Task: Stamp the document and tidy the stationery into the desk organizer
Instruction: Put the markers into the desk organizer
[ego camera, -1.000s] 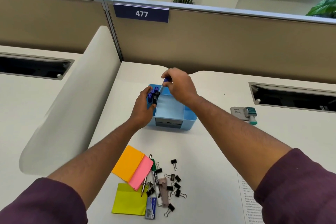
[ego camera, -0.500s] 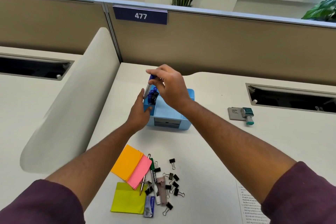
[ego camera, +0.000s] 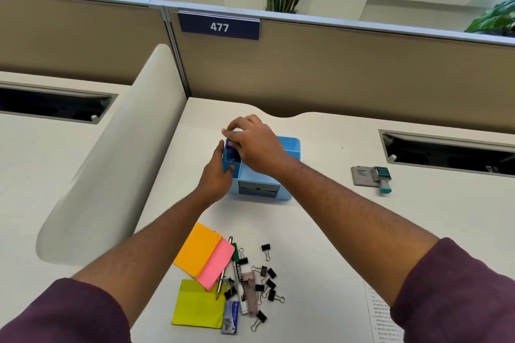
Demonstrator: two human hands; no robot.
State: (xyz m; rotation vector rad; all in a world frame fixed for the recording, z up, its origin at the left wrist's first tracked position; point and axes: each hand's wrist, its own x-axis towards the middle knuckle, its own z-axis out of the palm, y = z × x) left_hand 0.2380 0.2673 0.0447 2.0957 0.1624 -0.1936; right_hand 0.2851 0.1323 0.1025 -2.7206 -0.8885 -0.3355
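A light blue desk organizer [ego camera: 289,147] stands in the middle of the white desk. My left hand [ego camera: 216,175] grips its left wall, thumb over the rim. Reaching across from the right, my right hand [ego camera: 256,145] pinches the top of a blue marker [ego camera: 230,145] that stands in the organizer's back-left compartment among other blue-capped markers. A green-capped stamp [ego camera: 383,178] lies on a grey ink pad [ego camera: 362,175] at the right. The printed document [ego camera: 381,312] shows at the lower right edge, partly hidden by my right sleeve.
Near the front edge lie orange [ego camera: 195,250], pink [ego camera: 216,264] and yellow sticky notes [ego camera: 198,306], a green marker [ego camera: 239,273], a pen [ego camera: 223,273], a staples box [ego camera: 230,317] and several black binder clips [ego camera: 269,281]. A curved divider stands left, a partition behind.
My right hand brought the blue marker from the organizer's right side over to the back-left compartment and lowered it in. My left hand let go of the markers and took the organizer's left wall.
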